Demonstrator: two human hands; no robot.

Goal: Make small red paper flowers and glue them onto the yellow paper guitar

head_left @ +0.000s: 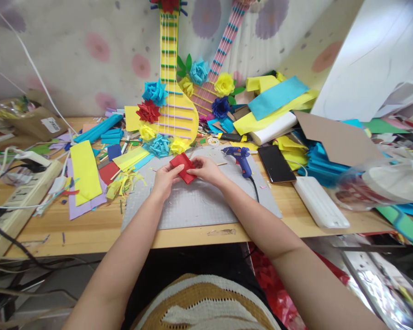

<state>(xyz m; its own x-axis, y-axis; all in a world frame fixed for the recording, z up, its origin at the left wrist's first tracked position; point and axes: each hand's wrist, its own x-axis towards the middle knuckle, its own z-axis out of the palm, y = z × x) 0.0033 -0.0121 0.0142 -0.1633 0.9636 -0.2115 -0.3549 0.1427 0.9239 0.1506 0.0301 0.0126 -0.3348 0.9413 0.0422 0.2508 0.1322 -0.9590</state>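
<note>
Both hands hold a small folded piece of red paper [185, 170] above the grey cutting mat [192, 213]. My left hand [167, 178] pinches its left side, thumb on top. At its right edge, the fingers of my right hand [206, 169] are closed on the same piece. A blue glue gun [240, 158] lies on the mat to the right of my right hand, its black cord running toward me. Just behind the hands stands a yellow paper guitar [179, 107] with strings and paper flowers around its body.
A pink paper guitar [220, 55] leans behind the yellow one. On the right lie a black phone [276, 163], a white power bank-like box [320, 201] and piled coloured paper [278, 98]. Yellow strips [85, 172] and a power strip [17, 206] with cables are on the left.
</note>
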